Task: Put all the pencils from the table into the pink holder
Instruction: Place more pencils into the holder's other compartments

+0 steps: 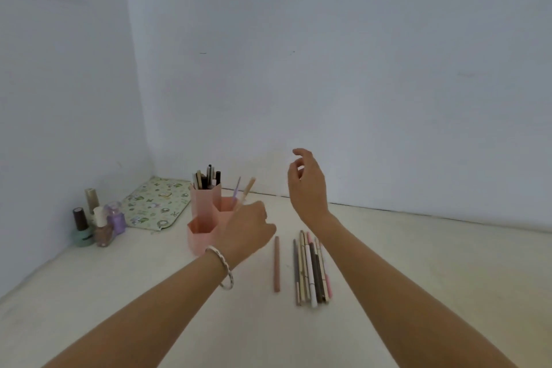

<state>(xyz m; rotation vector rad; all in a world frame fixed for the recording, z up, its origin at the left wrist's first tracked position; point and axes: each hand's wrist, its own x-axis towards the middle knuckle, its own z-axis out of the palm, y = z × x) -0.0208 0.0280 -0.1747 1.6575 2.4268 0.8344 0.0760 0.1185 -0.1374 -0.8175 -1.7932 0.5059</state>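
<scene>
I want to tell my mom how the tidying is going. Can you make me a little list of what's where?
holder: pink holder, three cups, back of table, tallest cup full
left hand: left hand by the holder, its grip closed on a tan pencil; a purple pencil stands beside it
right hand: right hand raised, open, empty
still on table: one brown pencil alone, and a bunch of pencils to its right
corner: nail polish bottles, flowery pouch
</scene>
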